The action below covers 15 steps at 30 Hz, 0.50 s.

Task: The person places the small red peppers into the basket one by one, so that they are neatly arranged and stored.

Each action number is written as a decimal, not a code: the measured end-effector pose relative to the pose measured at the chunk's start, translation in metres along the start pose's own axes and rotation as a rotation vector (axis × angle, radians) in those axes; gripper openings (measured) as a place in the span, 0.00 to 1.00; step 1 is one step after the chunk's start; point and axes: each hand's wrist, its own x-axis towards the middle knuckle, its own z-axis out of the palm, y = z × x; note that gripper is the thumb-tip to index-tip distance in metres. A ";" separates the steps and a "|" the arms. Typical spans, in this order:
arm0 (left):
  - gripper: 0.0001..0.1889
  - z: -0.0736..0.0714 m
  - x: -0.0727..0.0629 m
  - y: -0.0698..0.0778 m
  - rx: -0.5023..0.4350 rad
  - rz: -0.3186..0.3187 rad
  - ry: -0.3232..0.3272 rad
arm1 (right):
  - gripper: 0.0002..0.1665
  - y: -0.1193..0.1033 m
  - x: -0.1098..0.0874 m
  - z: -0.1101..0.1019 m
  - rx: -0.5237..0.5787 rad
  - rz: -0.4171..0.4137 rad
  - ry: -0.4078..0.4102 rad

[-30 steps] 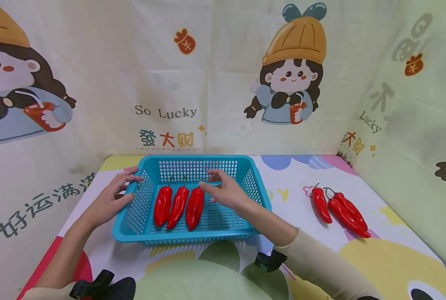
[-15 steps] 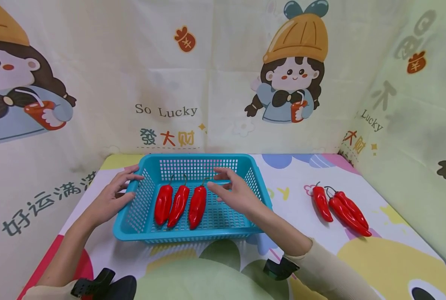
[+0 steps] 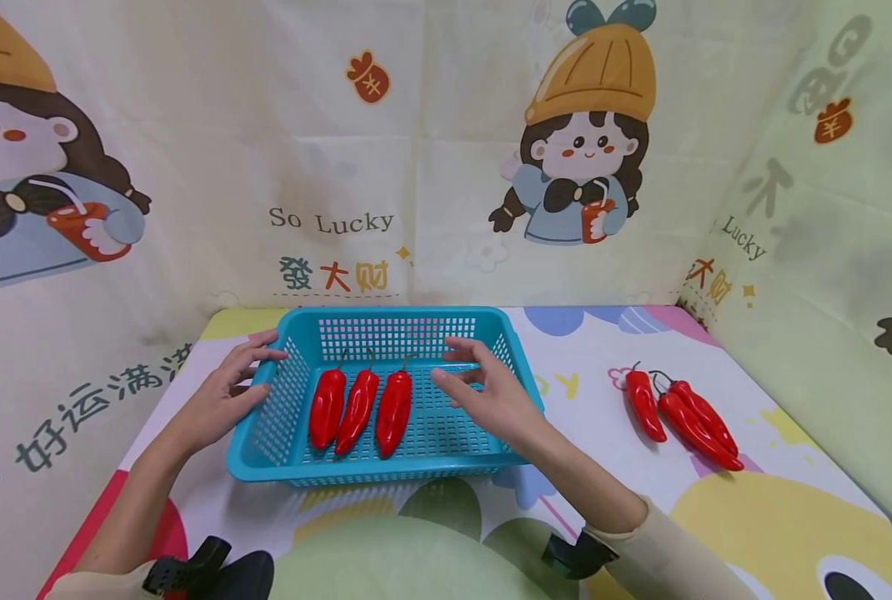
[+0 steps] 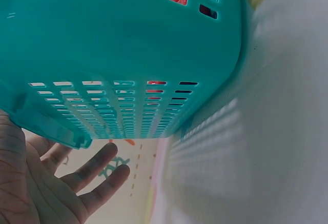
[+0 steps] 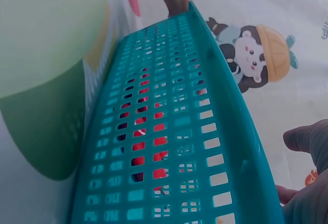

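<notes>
A blue plastic basket (image 3: 386, 477) with perforated walls stands on the table. Three red chili peppers (image 3: 394, 414) lie side by side in its left and middle part, stems to the back. My left hand (image 3: 217, 404) rests at the basket's left rim, and in the left wrist view its fingers (image 4: 97, 167) look spread and straight beside the basket wall. Over the basket's right half hovers my right hand (image 3: 491, 398), empty, thumb and fingers apart. The right wrist view shows part of that hand (image 5: 310, 188) beyond the rim, with red peppers visible through the holes.
On the table right of the basket lie three more red chili peppers (image 3: 689, 421), two of them against each other. A patterned cloth (image 3: 588, 517) covers the table. Printed cloth walls (image 3: 446, 167) rise behind it and at both sides.
My right hand has moved right, away from the rightmost pepper in the basket. That pepper shifted slightly right and now lies free. The left hand stays at the rim.
</notes>
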 end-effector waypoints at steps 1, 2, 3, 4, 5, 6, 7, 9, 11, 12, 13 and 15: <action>0.29 0.000 0.000 0.000 -0.001 -0.003 -0.002 | 0.38 0.001 -0.001 -0.001 0.001 -0.002 -0.001; 0.29 0.000 0.000 0.001 0.000 -0.007 -0.003 | 0.38 0.001 -0.002 -0.002 0.005 -0.005 -0.003; 0.29 0.000 0.000 0.001 0.000 -0.010 -0.004 | 0.37 0.002 -0.003 -0.004 0.005 -0.007 -0.003; 0.29 0.000 0.000 0.001 -0.001 -0.012 -0.004 | 0.37 0.003 -0.003 -0.005 0.001 -0.010 -0.004; 0.29 0.000 0.001 0.001 -0.002 -0.014 -0.003 | 0.37 0.004 -0.004 -0.007 0.000 -0.010 -0.005; 0.29 0.000 0.001 0.001 -0.002 -0.014 -0.003 | 0.37 0.005 -0.004 -0.008 -0.004 -0.009 -0.006; 0.29 0.000 0.001 0.001 -0.002 -0.014 -0.004 | 0.37 0.006 -0.005 -0.010 -0.008 -0.007 -0.006; 0.29 0.000 0.001 0.001 -0.004 -0.011 -0.002 | 0.37 0.008 -0.005 -0.013 -0.016 -0.003 -0.001; 0.29 0.000 0.001 0.001 -0.005 -0.009 -0.001 | 0.36 0.011 -0.005 -0.016 -0.021 0.002 0.004; 0.29 0.000 0.001 0.000 -0.005 -0.010 -0.001 | 0.36 0.012 -0.005 -0.018 -0.024 0.002 0.007; 0.29 0.000 0.001 0.000 -0.005 -0.011 0.000 | 0.36 0.013 -0.005 -0.020 -0.029 0.003 0.013; 0.29 0.000 0.000 0.000 -0.003 -0.013 0.000 | 0.36 0.015 -0.006 -0.023 -0.033 0.006 0.020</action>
